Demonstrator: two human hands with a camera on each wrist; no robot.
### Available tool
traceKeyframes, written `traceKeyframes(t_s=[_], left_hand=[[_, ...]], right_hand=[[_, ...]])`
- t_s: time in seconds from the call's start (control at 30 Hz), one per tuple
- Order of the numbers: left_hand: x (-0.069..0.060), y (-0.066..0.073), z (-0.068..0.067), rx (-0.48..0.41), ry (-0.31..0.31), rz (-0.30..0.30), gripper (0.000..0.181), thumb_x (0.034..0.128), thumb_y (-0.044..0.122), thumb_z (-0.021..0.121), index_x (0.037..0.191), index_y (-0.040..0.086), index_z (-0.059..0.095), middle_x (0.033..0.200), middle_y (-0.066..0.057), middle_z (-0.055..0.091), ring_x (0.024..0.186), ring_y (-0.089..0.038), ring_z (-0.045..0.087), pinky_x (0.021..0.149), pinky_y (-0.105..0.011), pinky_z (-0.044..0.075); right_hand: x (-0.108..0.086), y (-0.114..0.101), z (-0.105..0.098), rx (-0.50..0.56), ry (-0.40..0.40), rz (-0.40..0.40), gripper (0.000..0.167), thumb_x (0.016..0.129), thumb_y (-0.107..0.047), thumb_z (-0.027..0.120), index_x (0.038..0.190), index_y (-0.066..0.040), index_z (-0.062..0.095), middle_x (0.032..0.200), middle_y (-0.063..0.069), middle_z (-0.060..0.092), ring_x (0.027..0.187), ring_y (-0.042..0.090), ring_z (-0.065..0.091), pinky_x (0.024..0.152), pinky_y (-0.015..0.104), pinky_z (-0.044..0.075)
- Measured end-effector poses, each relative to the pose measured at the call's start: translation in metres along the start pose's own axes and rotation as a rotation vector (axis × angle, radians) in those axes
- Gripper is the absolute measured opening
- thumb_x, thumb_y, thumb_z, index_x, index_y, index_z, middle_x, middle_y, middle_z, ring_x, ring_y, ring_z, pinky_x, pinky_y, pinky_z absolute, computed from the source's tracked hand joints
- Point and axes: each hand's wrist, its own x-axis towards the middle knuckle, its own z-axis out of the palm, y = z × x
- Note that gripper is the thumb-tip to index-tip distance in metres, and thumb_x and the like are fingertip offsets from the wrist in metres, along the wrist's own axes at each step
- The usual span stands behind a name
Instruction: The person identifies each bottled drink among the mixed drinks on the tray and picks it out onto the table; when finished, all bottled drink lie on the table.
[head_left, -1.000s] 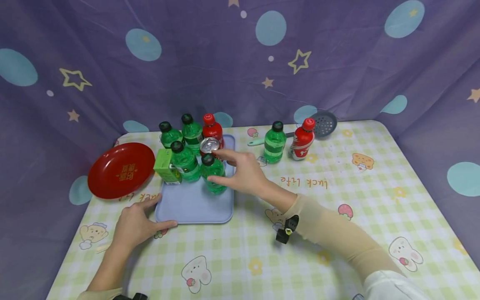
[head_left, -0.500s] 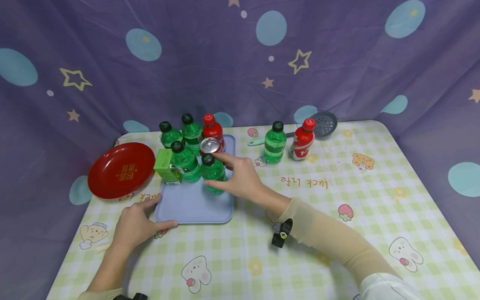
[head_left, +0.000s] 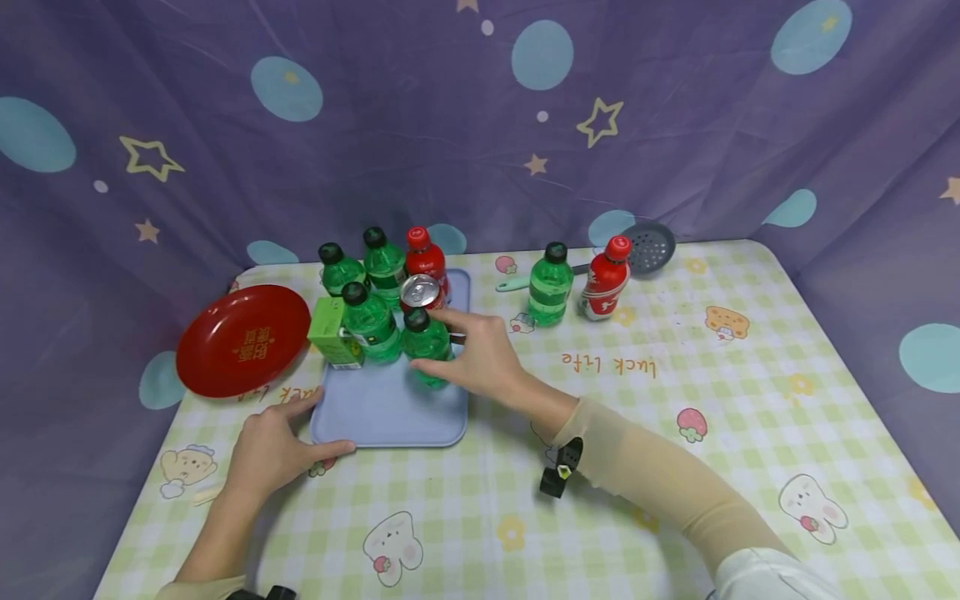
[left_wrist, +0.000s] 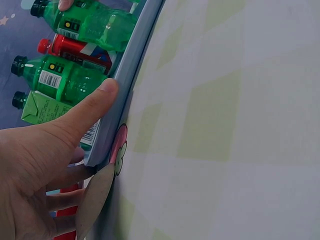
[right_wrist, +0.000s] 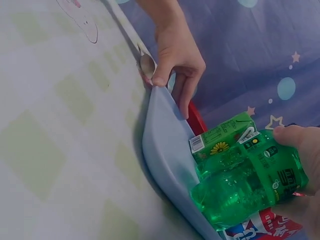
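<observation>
The right hand [head_left: 487, 358] grips a green soda bottle [head_left: 426, 342] with a black cap, thumb on its near side and fingers behind. This bottle stands upright at the right of a light blue tray [head_left: 390, 421]. The left hand [head_left: 266, 450] holds the tray's near left corner, thumb along the front edge and fingers at the left edge. Also on the tray are several more green bottles [head_left: 372, 329], a red bottle [head_left: 425, 260], a soda can [head_left: 422, 292] and a green drink carton [head_left: 327, 333]. In the left wrist view, the left thumb [left_wrist: 92, 107] lies against the tray's rim.
A red plate [head_left: 225, 350] leans left of the tray. To the right stand another green bottle [head_left: 550, 287] and a red bottle [head_left: 605, 283], with a skimmer [head_left: 651, 250] behind them. A checked cloth [head_left: 600, 517] covers the table; a purple curtain [head_left: 420, 167] hangs behind.
The right hand has shifted slightly left and nearer, closing in around the green bottle's side. The left hand and the tray have stayed in place.
</observation>
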Motion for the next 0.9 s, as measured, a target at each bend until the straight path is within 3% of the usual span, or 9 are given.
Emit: traceKeyframes(t_s=[0.33,0.73,0.9], left_hand=[[0.0,-0.001,0.0,0.004,0.004,0.004,0.105,0.0639,0.063,0.098,0.143,0.001,0.065,0.135,-0.034,0.065,0.12,-0.054,0.067,0.094,-0.066,0.059],[0.0,0.001,-0.001,-0.007,-0.009,-0.003,0.105,0.0644,0.061,0.098,0.143,0.001,0.064,0.139,-0.033,0.063,0.125,-0.054,0.065,0.098,-0.067,0.057],[0.0,0.001,-0.001,-0.005,-0.033,-0.024,0.107,0.0648,0.064,0.097,0.145,0.002,0.063,0.142,-0.033,0.061,0.128,-0.054,0.063,0.1,-0.067,0.056]], right_hand=[[0.0,-0.002,-0.009,-0.003,0.007,0.005,0.065,0.074,-0.032,0.099,0.129,-0.004,0.076,0.124,0.011,0.08,0.106,0.024,0.08,0.085,0.035,0.068],[-0.005,-0.006,-0.043,0.021,0.04,0.056,0.058,0.075,-0.03,0.098,0.125,-0.007,0.077,0.12,0.008,0.082,0.105,0.02,0.081,0.088,0.027,0.066],[-0.012,-0.002,-0.057,0.046,0.071,0.098,0.059,0.075,-0.027,0.098,0.125,-0.006,0.077,0.122,0.01,0.081,0.107,0.023,0.081,0.09,0.031,0.066]])
